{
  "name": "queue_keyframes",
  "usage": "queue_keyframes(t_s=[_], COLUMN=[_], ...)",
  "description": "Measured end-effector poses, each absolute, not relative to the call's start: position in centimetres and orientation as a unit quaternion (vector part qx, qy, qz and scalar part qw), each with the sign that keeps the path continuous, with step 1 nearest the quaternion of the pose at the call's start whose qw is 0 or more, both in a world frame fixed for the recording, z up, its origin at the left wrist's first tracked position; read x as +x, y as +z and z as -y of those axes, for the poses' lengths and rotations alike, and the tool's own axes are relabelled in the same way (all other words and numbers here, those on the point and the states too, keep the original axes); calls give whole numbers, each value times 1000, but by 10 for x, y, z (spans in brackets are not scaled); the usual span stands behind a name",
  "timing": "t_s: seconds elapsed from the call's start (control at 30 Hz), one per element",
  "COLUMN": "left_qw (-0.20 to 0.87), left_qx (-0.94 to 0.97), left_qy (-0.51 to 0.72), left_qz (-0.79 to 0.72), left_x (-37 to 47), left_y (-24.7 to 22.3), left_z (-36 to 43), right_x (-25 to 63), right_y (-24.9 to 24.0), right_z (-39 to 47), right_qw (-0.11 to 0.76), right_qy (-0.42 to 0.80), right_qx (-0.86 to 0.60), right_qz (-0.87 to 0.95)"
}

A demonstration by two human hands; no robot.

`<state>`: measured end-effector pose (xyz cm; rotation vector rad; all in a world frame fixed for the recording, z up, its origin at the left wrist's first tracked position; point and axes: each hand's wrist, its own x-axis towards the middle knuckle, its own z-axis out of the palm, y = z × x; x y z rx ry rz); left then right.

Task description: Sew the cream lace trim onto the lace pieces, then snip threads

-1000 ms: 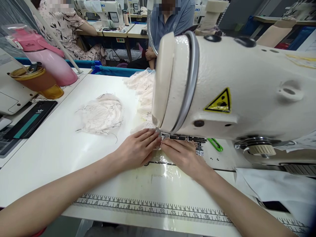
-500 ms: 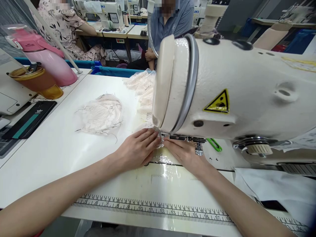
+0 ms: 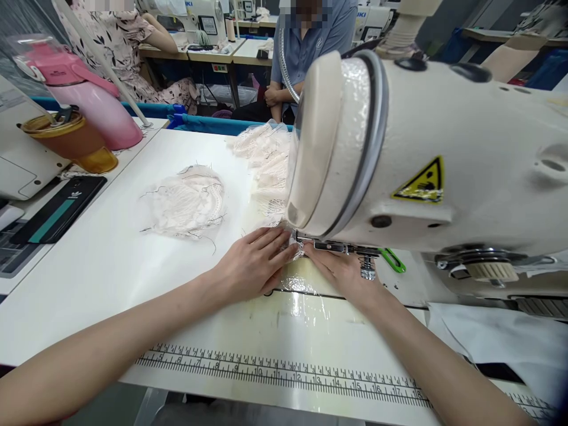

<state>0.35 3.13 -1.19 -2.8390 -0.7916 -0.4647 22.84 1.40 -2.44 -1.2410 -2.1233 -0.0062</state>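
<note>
Under the head of a white sewing machine [image 3: 417, 142], a strip of pale lace [image 3: 300, 248] lies at the needle area. My left hand [image 3: 255, 260] rests on the lace from the left, fingers together and pressed down on it. From the right, my right hand [image 3: 344, 269] reaches under the machine head with its fingertips at the lace edge; the presser parts hide some of its fingers. More gathered lace [image 3: 266, 163] trails behind the machine head. A separate round lace piece [image 3: 189, 201] with loose threads lies to the left.
A black phone [image 3: 62, 207], a brown cup [image 3: 73, 142] and a pink bottle [image 3: 89, 106] stand at the left. Green snips [image 3: 393, 260] lie right of the needle; white cloth [image 3: 492, 331] is at the right. A printed ruler [image 3: 284, 374] runs along the front edge. Two people sit beyond.
The view has shifted slightly, so the machine appears further right. Both hands stay at the lace, with little visible movement over the table.
</note>
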Motion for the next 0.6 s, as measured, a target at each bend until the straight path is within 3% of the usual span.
queue_keyframes(t_s=[0.2,0.6], left_qw=[80,97], left_qx=[-947,-950], left_qy=[-150,-175], left_qz=[274,239], left_x=[4,-1], left_y=[-14,-15], left_z=[-31,-27], right_x=[230,236], right_y=[-35,-33], right_z=[-19,2], right_qw=[326,219], right_qy=[0,-117], right_qx=[-464,-421], right_qz=[824,872])
